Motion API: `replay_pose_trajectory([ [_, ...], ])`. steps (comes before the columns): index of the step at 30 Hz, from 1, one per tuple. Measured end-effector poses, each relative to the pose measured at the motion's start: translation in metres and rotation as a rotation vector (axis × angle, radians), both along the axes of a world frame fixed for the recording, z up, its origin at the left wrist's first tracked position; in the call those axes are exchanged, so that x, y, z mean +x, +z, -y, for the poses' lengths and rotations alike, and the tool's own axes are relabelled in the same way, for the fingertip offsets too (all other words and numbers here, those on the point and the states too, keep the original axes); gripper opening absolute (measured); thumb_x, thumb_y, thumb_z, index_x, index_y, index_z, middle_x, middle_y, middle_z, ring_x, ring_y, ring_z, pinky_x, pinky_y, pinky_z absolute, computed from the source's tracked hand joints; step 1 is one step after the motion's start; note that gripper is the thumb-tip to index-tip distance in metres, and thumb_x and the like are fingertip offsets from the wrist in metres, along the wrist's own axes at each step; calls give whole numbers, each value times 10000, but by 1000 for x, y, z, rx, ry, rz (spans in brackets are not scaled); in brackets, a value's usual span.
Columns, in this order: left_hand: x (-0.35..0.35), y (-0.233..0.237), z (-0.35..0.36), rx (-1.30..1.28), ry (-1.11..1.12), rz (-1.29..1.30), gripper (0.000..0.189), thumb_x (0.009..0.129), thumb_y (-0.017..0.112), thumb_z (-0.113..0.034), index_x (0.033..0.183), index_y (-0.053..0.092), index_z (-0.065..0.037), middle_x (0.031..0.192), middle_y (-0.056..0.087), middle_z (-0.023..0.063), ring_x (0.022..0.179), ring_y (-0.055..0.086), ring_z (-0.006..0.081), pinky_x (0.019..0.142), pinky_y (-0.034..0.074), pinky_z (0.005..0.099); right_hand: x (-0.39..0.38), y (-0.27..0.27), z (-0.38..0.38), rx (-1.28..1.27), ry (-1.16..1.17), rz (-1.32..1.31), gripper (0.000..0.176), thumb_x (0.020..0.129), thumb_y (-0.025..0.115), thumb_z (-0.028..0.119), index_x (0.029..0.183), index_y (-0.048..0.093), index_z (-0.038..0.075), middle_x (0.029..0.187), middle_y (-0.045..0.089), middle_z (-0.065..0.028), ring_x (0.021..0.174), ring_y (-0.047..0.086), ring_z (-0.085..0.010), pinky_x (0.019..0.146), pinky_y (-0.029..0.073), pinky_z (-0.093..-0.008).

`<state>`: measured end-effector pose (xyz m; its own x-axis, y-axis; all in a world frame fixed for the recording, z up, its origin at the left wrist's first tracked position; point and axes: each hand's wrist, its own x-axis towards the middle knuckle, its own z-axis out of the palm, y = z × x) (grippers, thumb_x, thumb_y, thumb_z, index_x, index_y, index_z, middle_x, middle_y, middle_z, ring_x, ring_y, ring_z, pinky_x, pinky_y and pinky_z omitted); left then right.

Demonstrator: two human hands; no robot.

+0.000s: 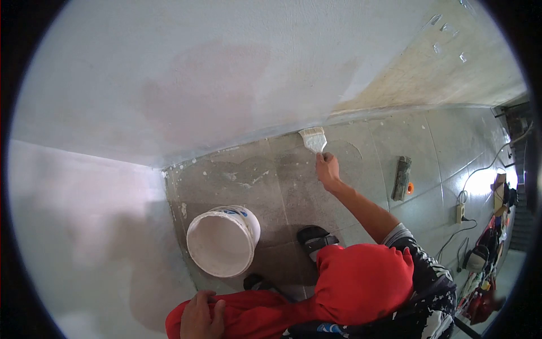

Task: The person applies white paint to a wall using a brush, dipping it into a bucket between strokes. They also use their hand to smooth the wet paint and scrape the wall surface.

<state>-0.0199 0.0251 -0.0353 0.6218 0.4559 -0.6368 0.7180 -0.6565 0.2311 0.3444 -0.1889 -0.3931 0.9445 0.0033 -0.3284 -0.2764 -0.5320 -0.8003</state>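
A wide paintbrush with pale bristles is gripped by its handle in my right hand, fingers closed around it. Its bristles meet the bottom of the wall, where damp-looking darker patches show in the coating. My left hand lies on my red-clothed knee with its fingers loosely extended, holding nothing. Between that hand and the wall stands a white bucket, its mouth facing up toward me; the inside looks pale and its contents are hard to make out.
Tiled floor has white splashes and wet-looking areas. Right of my arm lie a grey, worn-looking strip and an orange ring-shaped item. Cables run to a power strip near assorted clutter at far right. My sandalled foot is beside the bucket.
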Motion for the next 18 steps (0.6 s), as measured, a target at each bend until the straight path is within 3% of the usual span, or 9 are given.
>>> replay_pose_trajectory([
  [2, -2, -2, -1, -14, -3, 4, 343, 1016, 499, -281, 1171, 575, 16, 1057, 670, 257, 1003, 636, 426, 871, 490, 461, 1, 13, -3, 89, -70, -75, 374, 946, 563, 289, 873, 619, -73, 769, 642, -215, 738, 629, -302, 715, 476, -443],
  [5, -1, -3, -1, -31, 3, 14, 331, 1015, 504, -277, 1164, 575, 10, 1048, 672, 254, 995, 640, 423, 862, 493, 462, -5, 35, -1, 196, -101, -69, 377, 940, 560, 296, 863, 617, -68, 724, 621, -179, 695, 589, -255, 685, 470, -431],
  [11, -1, -1, -1, 13, -18, -35, 325, 1015, 508, -277, 1163, 572, 5, 1032, 679, 245, 981, 646, 417, 854, 499, 453, -7, 10, 24, 86, -112, 8, 393, 930, 531, 300, 836, 603, -75, 692, 590, -149, 670, 565, -219, 646, 459, -421],
  [17, 4, 4, 1, 8, -10, -64, 343, 1016, 499, -281, 1191, 560, 7, 1067, 669, 249, 1001, 636, 421, 868, 493, 460, 4, 14, 33, 52, -158, -74, 390, 924, 530, 289, 850, 621, -82, 701, 604, -172, 675, 584, -244, 656, 463, -424],
  [18, 3, 1, 1, 0, 26, -31, 299, 975, 554, -250, 1161, 566, -17, 1049, 677, 212, 984, 647, 387, 863, 501, 446, 7, 14, 34, 53, -158, -73, 390, 924, 530, 289, 850, 621, -82, 701, 604, -172, 675, 584, -244, 656, 463, -424],
])
